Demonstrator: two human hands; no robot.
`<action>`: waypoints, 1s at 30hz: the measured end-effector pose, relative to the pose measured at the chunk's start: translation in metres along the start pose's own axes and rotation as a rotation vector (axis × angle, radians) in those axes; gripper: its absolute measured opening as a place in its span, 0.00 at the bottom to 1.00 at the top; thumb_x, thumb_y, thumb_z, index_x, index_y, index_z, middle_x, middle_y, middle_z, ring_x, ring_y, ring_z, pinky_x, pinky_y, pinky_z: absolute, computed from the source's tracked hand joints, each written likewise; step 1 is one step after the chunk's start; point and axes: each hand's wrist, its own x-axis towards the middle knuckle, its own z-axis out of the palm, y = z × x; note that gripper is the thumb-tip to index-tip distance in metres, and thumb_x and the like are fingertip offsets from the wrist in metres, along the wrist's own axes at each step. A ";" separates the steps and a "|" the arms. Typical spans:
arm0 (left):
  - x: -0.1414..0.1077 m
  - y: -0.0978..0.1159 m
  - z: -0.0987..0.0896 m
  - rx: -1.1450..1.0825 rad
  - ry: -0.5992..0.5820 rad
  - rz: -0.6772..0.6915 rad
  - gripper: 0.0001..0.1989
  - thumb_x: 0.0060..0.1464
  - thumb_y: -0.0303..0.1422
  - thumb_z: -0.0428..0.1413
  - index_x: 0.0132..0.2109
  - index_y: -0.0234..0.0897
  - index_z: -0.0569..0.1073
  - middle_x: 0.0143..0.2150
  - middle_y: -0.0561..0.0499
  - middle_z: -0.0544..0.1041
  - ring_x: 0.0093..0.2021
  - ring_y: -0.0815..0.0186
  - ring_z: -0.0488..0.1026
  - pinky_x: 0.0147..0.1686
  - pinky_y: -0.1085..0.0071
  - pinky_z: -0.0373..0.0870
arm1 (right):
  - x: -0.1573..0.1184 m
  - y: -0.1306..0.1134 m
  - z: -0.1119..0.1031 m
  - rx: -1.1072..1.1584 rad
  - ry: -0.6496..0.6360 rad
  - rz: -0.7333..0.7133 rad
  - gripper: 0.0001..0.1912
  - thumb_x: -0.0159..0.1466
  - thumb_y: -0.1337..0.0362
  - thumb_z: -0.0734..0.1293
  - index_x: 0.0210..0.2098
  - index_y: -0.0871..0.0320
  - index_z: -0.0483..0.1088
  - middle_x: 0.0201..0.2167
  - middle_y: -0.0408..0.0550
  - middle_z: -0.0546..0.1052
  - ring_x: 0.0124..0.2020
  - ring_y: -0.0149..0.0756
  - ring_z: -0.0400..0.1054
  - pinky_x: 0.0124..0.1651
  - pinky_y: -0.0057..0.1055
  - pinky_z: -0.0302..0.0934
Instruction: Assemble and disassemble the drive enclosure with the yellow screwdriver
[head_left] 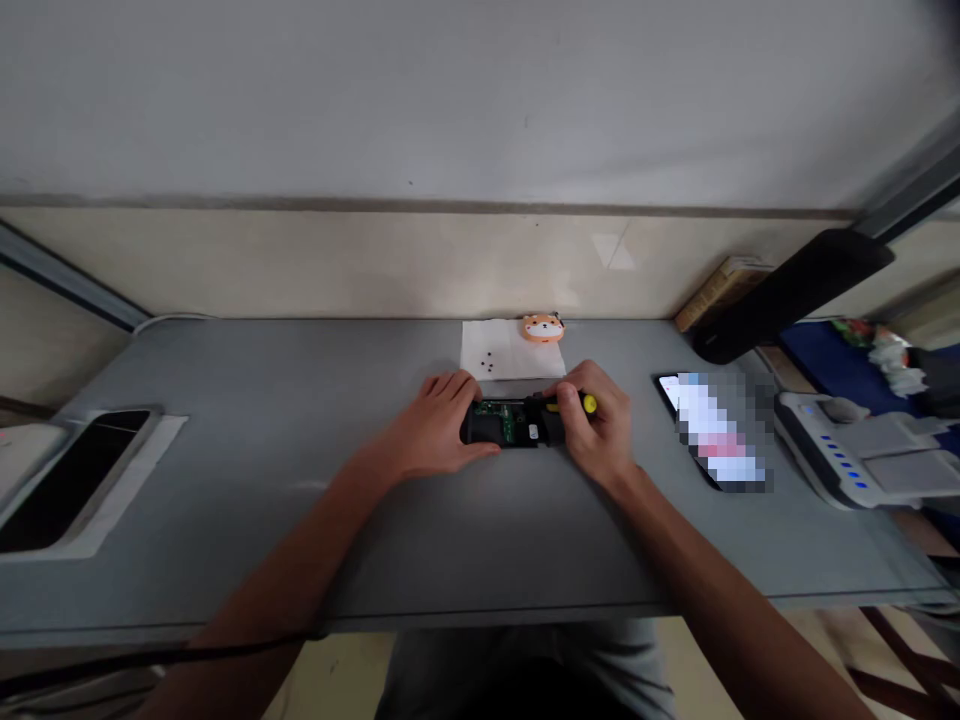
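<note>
A black elongated device (517,432) with its green circuit board exposed lies across the middle of the grey table. My left hand (444,425) is closed around the device's left end, thumb along the near edge and fingers over the far side. In my right hand (600,420), at the device's right end, is a screwdriver (590,404) with a yellow and black handle, its yellow butt pointing right. The tool's tip is too small and shaded to make out. Just behind the device, several tiny dark screws (489,362) lie on a white paper sheet (510,340).
An orange animal-face case (543,328) sits on the paper. To the right are a lit phone (709,430), a white charging dock (832,450), a black cylinder (795,295) and a box (720,290). A dark-screened phone (79,475) lies at left. A wall borders the table's back.
</note>
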 end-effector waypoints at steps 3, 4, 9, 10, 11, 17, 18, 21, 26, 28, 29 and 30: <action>0.000 0.000 -0.001 0.016 -0.008 0.015 0.23 0.52 0.45 0.67 0.44 0.39 0.66 0.52 0.44 0.73 0.55 0.48 0.70 0.57 0.51 0.66 | 0.001 0.001 0.002 0.008 0.013 -0.009 0.16 0.72 0.60 0.62 0.29 0.54 0.71 0.24 0.44 0.72 0.27 0.34 0.65 0.32 0.33 0.59; 0.000 0.000 -0.001 0.016 -0.013 0.019 0.23 0.52 0.45 0.67 0.44 0.39 0.66 0.52 0.44 0.73 0.55 0.48 0.70 0.57 0.52 0.66 | 0.001 0.001 0.002 0.007 0.016 -0.003 0.16 0.72 0.60 0.62 0.28 0.54 0.71 0.24 0.44 0.72 0.27 0.34 0.65 0.32 0.33 0.59; -0.001 0.001 -0.002 0.010 -0.023 0.020 0.22 0.54 0.45 0.67 0.45 0.39 0.67 0.51 0.44 0.73 0.56 0.47 0.70 0.56 0.52 0.67 | 0.001 0.002 0.005 -0.016 -0.007 0.036 0.17 0.73 0.58 0.60 0.28 0.54 0.71 0.25 0.44 0.72 0.28 0.34 0.66 0.33 0.34 0.59; -0.001 0.001 -0.002 0.011 -0.023 0.023 0.21 0.54 0.44 0.66 0.45 0.39 0.67 0.51 0.44 0.73 0.56 0.46 0.70 0.56 0.52 0.67 | 0.001 0.002 0.005 -0.015 -0.014 0.034 0.18 0.73 0.58 0.60 0.29 0.54 0.71 0.25 0.44 0.72 0.28 0.34 0.66 0.33 0.33 0.59; -0.001 0.001 -0.002 0.014 -0.023 0.027 0.20 0.55 0.44 0.66 0.45 0.39 0.67 0.51 0.43 0.73 0.56 0.46 0.70 0.56 0.52 0.67 | 0.001 0.003 0.005 -0.014 -0.018 0.031 0.18 0.73 0.58 0.60 0.29 0.55 0.71 0.25 0.44 0.72 0.28 0.34 0.66 0.33 0.33 0.59; -0.002 0.000 -0.001 -0.007 -0.015 0.043 0.18 0.57 0.44 0.64 0.45 0.40 0.68 0.51 0.44 0.74 0.56 0.47 0.71 0.55 0.51 0.69 | 0.009 -0.002 0.004 -0.031 -0.102 -0.031 0.17 0.73 0.59 0.60 0.29 0.55 0.71 0.26 0.44 0.72 0.28 0.32 0.66 0.33 0.31 0.60; -0.002 0.000 -0.001 -0.014 -0.015 0.043 0.18 0.57 0.44 0.64 0.46 0.40 0.68 0.51 0.44 0.74 0.56 0.47 0.71 0.56 0.51 0.69 | 0.012 -0.004 0.005 -0.034 -0.131 -0.047 0.16 0.73 0.59 0.61 0.29 0.54 0.71 0.26 0.44 0.72 0.28 0.32 0.66 0.33 0.31 0.60; -0.002 -0.001 -0.001 -0.028 -0.024 0.033 0.20 0.55 0.44 0.65 0.48 0.39 0.69 0.53 0.43 0.74 0.57 0.46 0.70 0.57 0.50 0.68 | 0.023 -0.010 0.009 -0.071 -0.207 -0.086 0.16 0.73 0.60 0.60 0.28 0.54 0.68 0.26 0.43 0.72 0.28 0.32 0.65 0.32 0.30 0.57; -0.003 -0.001 -0.002 -0.053 -0.009 0.050 0.19 0.56 0.44 0.64 0.49 0.41 0.69 0.54 0.44 0.74 0.58 0.47 0.70 0.59 0.49 0.68 | 0.045 -0.019 0.020 -0.146 -0.247 -0.080 0.19 0.73 0.58 0.58 0.25 0.54 0.62 0.24 0.42 0.71 0.25 0.30 0.61 0.29 0.31 0.51; -0.003 -0.002 -0.001 -0.061 -0.002 0.057 0.18 0.57 0.44 0.63 0.49 0.41 0.69 0.54 0.44 0.74 0.59 0.47 0.70 0.59 0.49 0.68 | 0.053 -0.021 0.025 -0.142 -0.261 -0.049 0.20 0.73 0.57 0.58 0.24 0.54 0.61 0.23 0.42 0.71 0.25 0.30 0.61 0.29 0.32 0.50; -0.003 -0.003 0.000 -0.063 0.003 0.055 0.18 0.58 0.45 0.62 0.49 0.41 0.68 0.55 0.44 0.74 0.59 0.47 0.71 0.59 0.49 0.69 | 0.055 -0.022 0.028 -0.129 -0.267 -0.026 0.20 0.73 0.56 0.58 0.24 0.54 0.61 0.23 0.42 0.71 0.25 0.30 0.61 0.30 0.32 0.50; -0.003 -0.004 0.001 -0.066 0.006 0.051 0.18 0.58 0.45 0.62 0.49 0.42 0.68 0.55 0.45 0.73 0.59 0.47 0.71 0.59 0.49 0.69 | 0.057 -0.022 0.031 -0.104 -0.272 0.001 0.20 0.72 0.55 0.59 0.24 0.54 0.62 0.23 0.42 0.72 0.26 0.30 0.62 0.30 0.32 0.51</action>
